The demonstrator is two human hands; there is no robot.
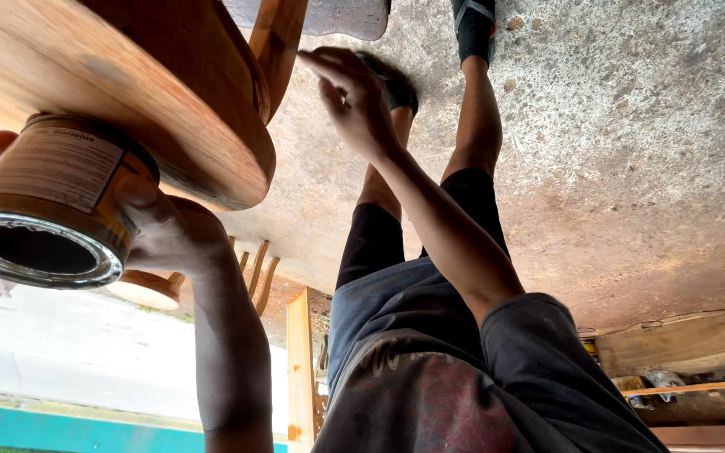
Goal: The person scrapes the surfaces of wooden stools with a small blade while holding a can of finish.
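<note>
**Tight on the left, open floor on the right**

The round wooden seat (169,92) filled the upper left, and the open can (48,197) gripped by the left hand (165,231) was pressed against its edge, so nothing could pass between them. The chair leg (277,42) rose just beside the right hand (350,101), with only a narrow gap between the two. The person's own legs (476,126) blocked the middle, running up to the sandalled feet. To the right of them the concrete floor (631,168) lay bare and wide. Lower down, thin spindles (258,268) and an upright wooden post (299,369) crowded the gap beside the left forearm, and stacked planks (681,340) closed the lower right.
</note>
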